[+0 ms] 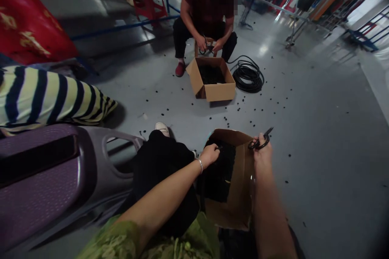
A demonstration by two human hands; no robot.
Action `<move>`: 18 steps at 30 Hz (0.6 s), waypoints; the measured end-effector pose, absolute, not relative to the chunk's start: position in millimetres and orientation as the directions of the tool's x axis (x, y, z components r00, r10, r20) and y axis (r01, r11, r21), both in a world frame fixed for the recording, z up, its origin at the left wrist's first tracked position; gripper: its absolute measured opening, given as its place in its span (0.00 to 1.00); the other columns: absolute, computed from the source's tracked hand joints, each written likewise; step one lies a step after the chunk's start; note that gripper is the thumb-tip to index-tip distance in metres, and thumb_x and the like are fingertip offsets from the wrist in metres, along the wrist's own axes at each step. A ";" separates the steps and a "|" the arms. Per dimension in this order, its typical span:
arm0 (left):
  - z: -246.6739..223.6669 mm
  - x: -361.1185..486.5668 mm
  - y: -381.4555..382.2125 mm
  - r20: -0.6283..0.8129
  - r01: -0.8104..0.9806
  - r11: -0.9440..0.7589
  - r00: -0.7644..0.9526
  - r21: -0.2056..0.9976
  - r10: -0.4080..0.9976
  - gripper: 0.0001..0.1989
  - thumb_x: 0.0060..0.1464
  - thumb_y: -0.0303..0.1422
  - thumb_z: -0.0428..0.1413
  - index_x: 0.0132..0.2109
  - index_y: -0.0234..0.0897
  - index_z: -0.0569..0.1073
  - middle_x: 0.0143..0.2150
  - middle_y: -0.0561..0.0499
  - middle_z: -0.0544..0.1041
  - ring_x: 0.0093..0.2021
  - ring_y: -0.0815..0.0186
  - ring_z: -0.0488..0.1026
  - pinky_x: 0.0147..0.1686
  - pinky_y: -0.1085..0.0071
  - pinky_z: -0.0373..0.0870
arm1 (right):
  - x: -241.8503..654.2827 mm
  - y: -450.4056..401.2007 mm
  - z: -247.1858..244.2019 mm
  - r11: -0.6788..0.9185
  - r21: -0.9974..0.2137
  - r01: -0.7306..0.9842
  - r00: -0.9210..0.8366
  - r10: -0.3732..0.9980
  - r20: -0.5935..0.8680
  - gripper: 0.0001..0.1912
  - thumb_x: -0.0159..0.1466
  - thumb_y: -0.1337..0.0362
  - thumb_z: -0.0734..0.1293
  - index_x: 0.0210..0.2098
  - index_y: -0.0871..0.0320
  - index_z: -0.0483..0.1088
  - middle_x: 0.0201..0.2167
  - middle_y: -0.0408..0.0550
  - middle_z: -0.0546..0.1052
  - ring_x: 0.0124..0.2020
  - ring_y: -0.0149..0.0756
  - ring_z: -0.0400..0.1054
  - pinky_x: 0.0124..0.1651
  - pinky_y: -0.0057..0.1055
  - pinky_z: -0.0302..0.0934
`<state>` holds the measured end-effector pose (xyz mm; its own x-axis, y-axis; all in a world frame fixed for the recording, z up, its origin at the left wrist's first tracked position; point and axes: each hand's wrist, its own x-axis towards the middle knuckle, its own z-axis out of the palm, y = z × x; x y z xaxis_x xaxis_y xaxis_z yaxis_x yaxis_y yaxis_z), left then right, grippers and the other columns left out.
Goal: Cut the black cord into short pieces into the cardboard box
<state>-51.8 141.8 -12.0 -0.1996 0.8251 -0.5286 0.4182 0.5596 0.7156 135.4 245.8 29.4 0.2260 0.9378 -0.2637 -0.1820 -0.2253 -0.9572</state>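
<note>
My left hand [210, 155] is over the left part of an open cardboard box [243, 186], fingers pinched together. A short dark piece [219, 148] shows at its fingertips; whether it is part of something longer I cannot tell. Many small black pieces [220, 182] fill the box. At the box's far right corner, my right hand [261, 154] has its fingers in the handles of a pair of black scissors [263, 141]. The blades point up and right, away from the box, and look closed.
Opposite me sits a person [203, 16] with scissors in hand, behind another cardboard box [220, 93] of black pieces. A coil of black tubing [249, 75] lies beside that box. Small black bits dot the floor. To my left are a purple-grey stool [88, 162] and a striped bundle [54, 97].
</note>
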 end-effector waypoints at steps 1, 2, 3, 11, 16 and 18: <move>-11.3 -52.8 142.1 -0.539 0.417 0.568 -0.199 0.710 0.819 0.13 0.61 0.31 0.51 0.47 0.34 0.78 0.40 0.45 0.81 0.38 0.63 0.75 0.37 0.71 0.65 | 137.0 245.1 27.4 -0.248 -0.955 -0.161 0.175 0.945 -0.275 0.30 0.48 0.49 0.78 0.44 0.56 0.69 0.24 0.37 0.72 0.20 0.23 0.63 0.21 0.19 0.59; -10.4 -53.9 142.5 -0.547 0.415 0.578 -0.204 0.703 0.812 0.13 0.61 0.32 0.51 0.47 0.34 0.78 0.40 0.44 0.81 0.39 0.62 0.75 0.38 0.71 0.65 | 138.5 237.8 22.5 -0.278 -0.954 -0.113 0.083 0.954 -0.288 0.31 0.46 0.50 0.79 0.45 0.56 0.70 0.25 0.38 0.73 0.20 0.24 0.63 0.20 0.20 0.58; -9.3 -55.0 143.0 -0.552 0.413 0.588 -0.215 0.696 0.805 0.13 0.62 0.32 0.51 0.46 0.34 0.78 0.41 0.44 0.81 0.40 0.62 0.76 0.38 0.71 0.66 | 140.1 225.1 15.2 -0.300 -0.953 -0.037 -0.019 0.954 -0.299 0.33 0.47 0.51 0.79 0.48 0.57 0.71 0.24 0.38 0.74 0.19 0.24 0.62 0.20 0.20 0.57; -11.0 -56.0 143.5 -0.554 0.412 0.616 -0.273 0.671 0.787 0.07 0.61 0.33 0.53 0.40 0.35 0.74 0.40 0.44 0.80 0.40 0.62 0.75 0.38 0.72 0.64 | 162.1 106.5 -47.3 -0.469 -0.856 0.219 -0.118 0.858 -0.500 0.41 0.49 0.47 0.77 0.57 0.62 0.73 0.14 0.35 0.64 0.14 0.27 0.53 0.18 0.26 0.47; -20.2 -51.2 143.8 -0.556 0.343 0.613 -0.259 0.711 0.790 0.05 0.61 0.33 0.53 0.39 0.37 0.71 0.29 0.51 0.75 0.28 0.67 0.69 0.30 0.74 0.60 | 175.2 86.7 -44.6 -0.534 -0.837 0.119 -0.057 0.838 -0.543 0.35 0.47 0.49 0.79 0.51 0.57 0.77 0.13 0.35 0.63 0.14 0.28 0.54 0.17 0.25 0.46; -21.3 -49.5 144.0 -0.538 0.339 0.596 -0.257 0.728 0.803 0.04 0.60 0.32 0.55 0.38 0.37 0.71 0.28 0.53 0.74 0.27 0.68 0.67 0.30 0.74 0.59 | 172.6 75.1 -44.3 -0.561 -0.825 0.071 -0.082 0.821 -0.565 0.33 0.47 0.48 0.79 0.50 0.56 0.77 0.16 0.37 0.67 0.14 0.28 0.56 0.17 0.25 0.47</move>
